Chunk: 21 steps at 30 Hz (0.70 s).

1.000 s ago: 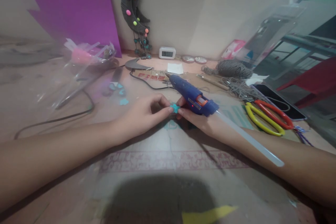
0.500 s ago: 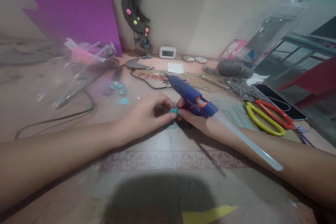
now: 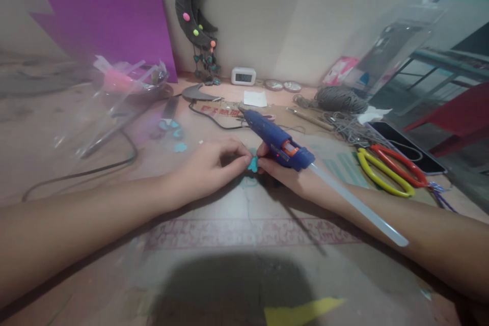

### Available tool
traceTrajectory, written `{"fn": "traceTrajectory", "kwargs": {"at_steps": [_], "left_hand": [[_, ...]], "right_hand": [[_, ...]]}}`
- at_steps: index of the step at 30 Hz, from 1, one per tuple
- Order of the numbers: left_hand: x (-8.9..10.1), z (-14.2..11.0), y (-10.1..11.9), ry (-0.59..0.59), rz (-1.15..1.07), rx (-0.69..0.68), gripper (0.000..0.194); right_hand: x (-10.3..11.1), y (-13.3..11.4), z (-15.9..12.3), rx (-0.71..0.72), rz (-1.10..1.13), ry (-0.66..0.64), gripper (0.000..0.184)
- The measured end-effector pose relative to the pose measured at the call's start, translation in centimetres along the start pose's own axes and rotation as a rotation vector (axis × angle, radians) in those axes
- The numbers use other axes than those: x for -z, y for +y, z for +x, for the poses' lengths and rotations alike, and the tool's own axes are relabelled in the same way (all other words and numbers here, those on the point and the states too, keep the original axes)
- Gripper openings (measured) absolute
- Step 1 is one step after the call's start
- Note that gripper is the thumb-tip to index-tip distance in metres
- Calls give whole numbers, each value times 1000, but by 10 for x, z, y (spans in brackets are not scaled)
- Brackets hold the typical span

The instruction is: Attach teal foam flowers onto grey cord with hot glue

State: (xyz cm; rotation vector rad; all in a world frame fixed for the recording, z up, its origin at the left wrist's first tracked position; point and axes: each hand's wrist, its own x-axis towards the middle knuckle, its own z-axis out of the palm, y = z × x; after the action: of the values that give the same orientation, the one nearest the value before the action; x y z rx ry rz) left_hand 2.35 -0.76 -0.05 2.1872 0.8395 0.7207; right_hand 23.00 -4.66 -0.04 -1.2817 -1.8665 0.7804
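Two hands in play, and one small turquoise flower-shaped piece [image 3: 252, 164] pinched between them, just above the middle of the worktop [image 3: 122, 254]! The left hand [image 3: 214, 165] has thumb and finger nearly closed on it; the right hand [image 3: 290, 181] brings its fingertips to the other edge while curled round one blue plastic glue gun [image 3: 269, 130], with one long translucent glue stick [image 3: 362, 209] jutting out behind. Count on: one white digital clock [image 3: 243, 76], two shallow round discs [image 3: 274, 85], one grey yarn ball [image 3: 340, 100], one tool with a yellow and a red handle [image 3: 385, 175]. Now the hidden stuff: the gun's grip is lost behind the right hand, fingertips cover part of the turquoise piece, the clock's digits are blurred, and the yellow strip [image 3: 303, 310] is cut off by the bottom edge.
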Motion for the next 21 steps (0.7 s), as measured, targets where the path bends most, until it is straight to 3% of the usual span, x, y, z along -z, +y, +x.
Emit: {"fn": "traceTrajectory", "kwargs": {"at_steps": [3,15,21], "left_hand": [[0,0,0,9,8,1,21],[-1,3,1,-31,-29,48,13],[-2,4,0,-41,-76,48,8]], "right_hand": [[0,0,1,26,-2,39,8],[1,5,1,41,-37,-61,12],[2,4,0,41,-30,-31,13]]}}
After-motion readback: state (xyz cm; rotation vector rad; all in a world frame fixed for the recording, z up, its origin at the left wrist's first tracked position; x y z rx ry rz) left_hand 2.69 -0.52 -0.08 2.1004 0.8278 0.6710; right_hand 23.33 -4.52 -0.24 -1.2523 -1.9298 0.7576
